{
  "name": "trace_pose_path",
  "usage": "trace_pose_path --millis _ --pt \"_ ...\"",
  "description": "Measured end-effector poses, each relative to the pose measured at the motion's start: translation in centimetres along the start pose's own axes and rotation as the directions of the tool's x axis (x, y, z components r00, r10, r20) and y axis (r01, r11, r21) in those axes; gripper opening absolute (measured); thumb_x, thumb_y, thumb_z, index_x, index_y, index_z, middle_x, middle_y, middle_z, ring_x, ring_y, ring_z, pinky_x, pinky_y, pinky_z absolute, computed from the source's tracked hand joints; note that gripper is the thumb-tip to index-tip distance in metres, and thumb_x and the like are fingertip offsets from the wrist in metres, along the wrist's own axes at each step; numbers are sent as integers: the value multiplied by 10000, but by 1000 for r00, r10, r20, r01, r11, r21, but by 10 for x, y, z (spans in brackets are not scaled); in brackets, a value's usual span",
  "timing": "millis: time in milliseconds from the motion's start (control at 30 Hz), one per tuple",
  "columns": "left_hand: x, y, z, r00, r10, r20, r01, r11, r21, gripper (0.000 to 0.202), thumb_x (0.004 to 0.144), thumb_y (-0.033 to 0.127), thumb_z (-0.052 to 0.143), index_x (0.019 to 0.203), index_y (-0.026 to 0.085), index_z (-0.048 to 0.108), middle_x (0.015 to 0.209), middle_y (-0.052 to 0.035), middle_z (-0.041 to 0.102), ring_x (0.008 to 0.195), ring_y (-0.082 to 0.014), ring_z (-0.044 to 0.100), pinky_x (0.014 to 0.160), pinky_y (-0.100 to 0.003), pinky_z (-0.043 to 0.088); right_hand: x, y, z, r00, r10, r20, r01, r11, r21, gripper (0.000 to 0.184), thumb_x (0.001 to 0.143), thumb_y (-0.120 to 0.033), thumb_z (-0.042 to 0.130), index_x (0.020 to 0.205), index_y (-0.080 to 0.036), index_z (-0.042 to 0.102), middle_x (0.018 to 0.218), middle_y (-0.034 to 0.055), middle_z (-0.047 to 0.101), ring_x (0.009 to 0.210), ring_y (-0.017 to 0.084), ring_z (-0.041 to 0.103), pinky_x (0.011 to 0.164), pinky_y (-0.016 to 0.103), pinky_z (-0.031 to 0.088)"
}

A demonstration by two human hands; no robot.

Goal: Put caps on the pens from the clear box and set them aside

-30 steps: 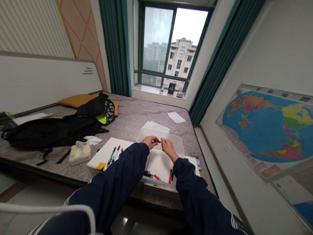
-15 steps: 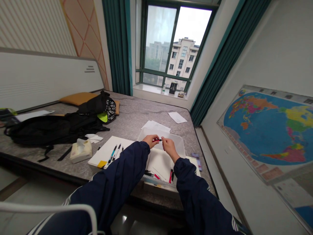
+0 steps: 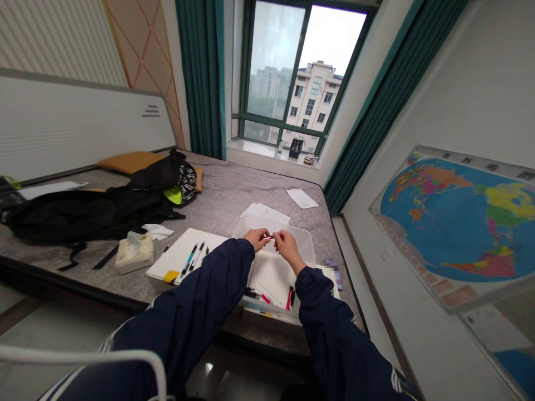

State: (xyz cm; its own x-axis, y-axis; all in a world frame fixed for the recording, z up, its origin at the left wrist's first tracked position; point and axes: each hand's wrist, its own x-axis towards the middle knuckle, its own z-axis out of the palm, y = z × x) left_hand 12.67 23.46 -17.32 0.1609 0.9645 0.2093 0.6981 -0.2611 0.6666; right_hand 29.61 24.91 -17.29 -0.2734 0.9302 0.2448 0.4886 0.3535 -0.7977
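Note:
Both my hands meet over a translucent plastic box (image 3: 308, 243). My left hand (image 3: 256, 240) is closed in a pinch on a slim dark and red pen (image 3: 268, 237). The fingers of my right hand (image 3: 287, 247) pinch its other end, and partly hide it. Below them, white paper (image 3: 273, 272) lies in the box. Near the box's front edge are a red pen (image 3: 289, 297), a black pen (image 3: 293, 299), a red-ended pen (image 3: 264, 299) and a clear ruler (image 3: 267, 308).
To the left, a white stack (image 3: 175, 255) bears several pens, including a blue one (image 3: 189, 258), and a yellow note (image 3: 171, 275). Beyond it are a tissue box (image 3: 134, 255) and a black backpack (image 3: 83, 210). Loose sheets (image 3: 301, 198) lie farther back.
The pen's red part shows less between my fingers than before. Both hands stay together over the box, and the view has shifted slightly.

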Motion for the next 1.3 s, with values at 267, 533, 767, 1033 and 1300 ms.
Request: trace_pose_path --millis 267,533,767,1033,1300 --pt "1 0 3 1000 5 21 -5 1000 -1 202 777 318 567 876 175 670 668 0 667 616 -130 548 631 -243 409 2 5 1 1000 20 -22 -21 996 -85 385 901 -478 396 658 -200 507 513 -21 556 507 124 536 561 226 385" --pt "9 8 -12 946 -184 -268 110 957 -269 418 804 564 476 678 177 570 543 27 479 537 -116 445 561 -246 370 6 13 4 992 118 -31 -116 991 66 519 913 -592 285 763 -180 563 542 -1 581 447 113 526 500 212 401" --pt "21 8 -29 915 -403 20 258 546 -797 535 882 574 182 520 224 366 363 45 215 358 -102 271 428 -252 318 2 12 10 979 93 183 -91 996 -16 499 926 -540 349 754 -154 613 537 7 592 428 83 520 495 187 397" --pt "15 16 -41 947 -301 115 151 100 -984 607 788 751 307 515 210 338 356 52 260 339 -97 303 424 -247 350 2 16 12 961 113 253 -99 993 -67 505 943 -530 332 796 -144 623 568 18 606 458 81 534 496 179 404" --pt "21 13 -34 853 -518 -67 45 199 -979 420 850 578 423 698 189 470 389 63 393 330 -83 311 409 -213 346 0 17 17 881 248 404 -185 965 -188 394 929 -469 418 828 -142 613 625 37 624 463 90 523 483 200 399"
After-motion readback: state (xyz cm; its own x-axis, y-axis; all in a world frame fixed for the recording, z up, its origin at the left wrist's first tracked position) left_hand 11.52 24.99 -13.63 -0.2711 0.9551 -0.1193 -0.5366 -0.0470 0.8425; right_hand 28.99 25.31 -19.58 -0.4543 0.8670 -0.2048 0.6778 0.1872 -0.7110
